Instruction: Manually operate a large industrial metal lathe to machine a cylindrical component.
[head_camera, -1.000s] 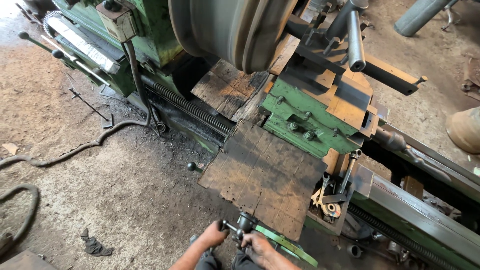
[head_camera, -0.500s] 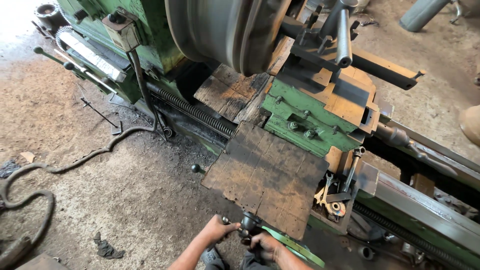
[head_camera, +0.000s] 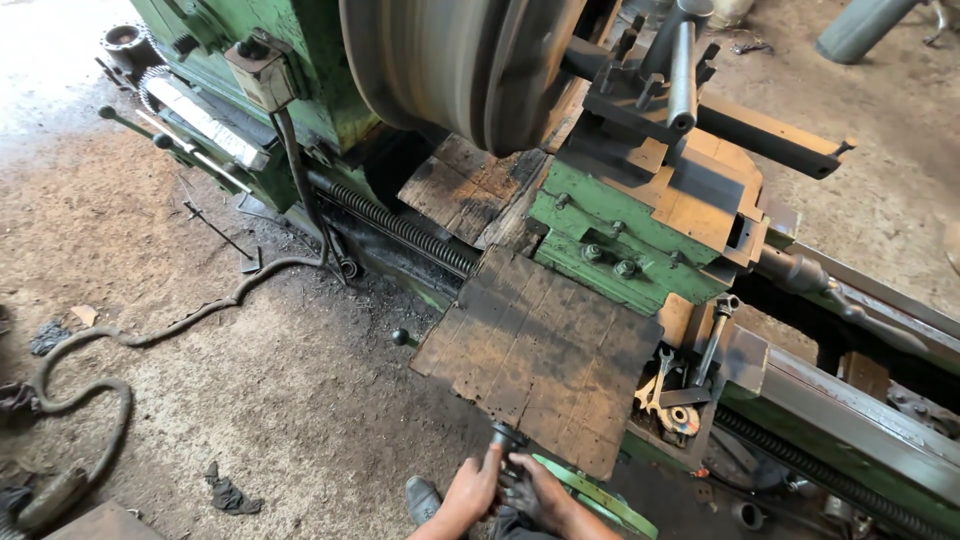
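1. Left hand (head_camera: 472, 487) and right hand (head_camera: 535, 492), both grimy, clasp a dark round metal handle (head_camera: 507, 438) at the bottom edge.
2. Handle sits just below a blackened, cracked wooden board (head_camera: 545, 350) on the green cast-iron lathe carriage (head_camera: 615, 235).
3. Smooth grey steel chuck disc (head_camera: 460, 65) above.

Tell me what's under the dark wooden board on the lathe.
The wooden board covers the lathe there. Below its near edge, both hands grip a dark handle. The rest is hidden.

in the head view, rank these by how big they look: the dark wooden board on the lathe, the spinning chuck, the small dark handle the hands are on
1. Spinning chuck, cut off by the frame's top edge
2. Dark wooden board, not far behind
3. Small dark handle, gripped by left hand and right hand
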